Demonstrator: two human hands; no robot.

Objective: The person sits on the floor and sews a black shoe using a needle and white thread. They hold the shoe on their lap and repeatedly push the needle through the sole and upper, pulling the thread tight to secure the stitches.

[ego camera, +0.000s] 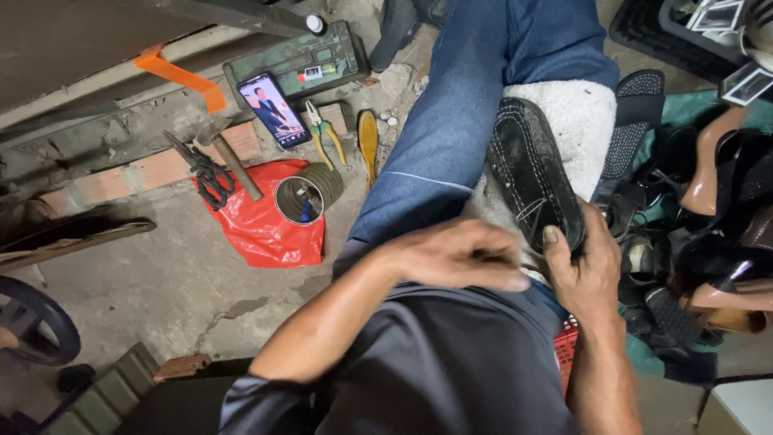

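- Black shoe (pixel 535 173) lies sole-up on a white cloth (pixel 584 121) over the person's knee, its long axis running away from the body, toe end nearest
- Right hand (pixel 588 270) grasps the near end, thumb pressed on the sole
- Left hand (pixel 463 254) is blurred, just left of the shoe, fingers curled; what they pinch I cannot tell
- Pale thread (pixel 530 211) shows on the sole near both hands

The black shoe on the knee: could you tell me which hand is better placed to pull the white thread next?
Probably the left hand: it lies free beside the white thread, while the right hand grips the black shoe.
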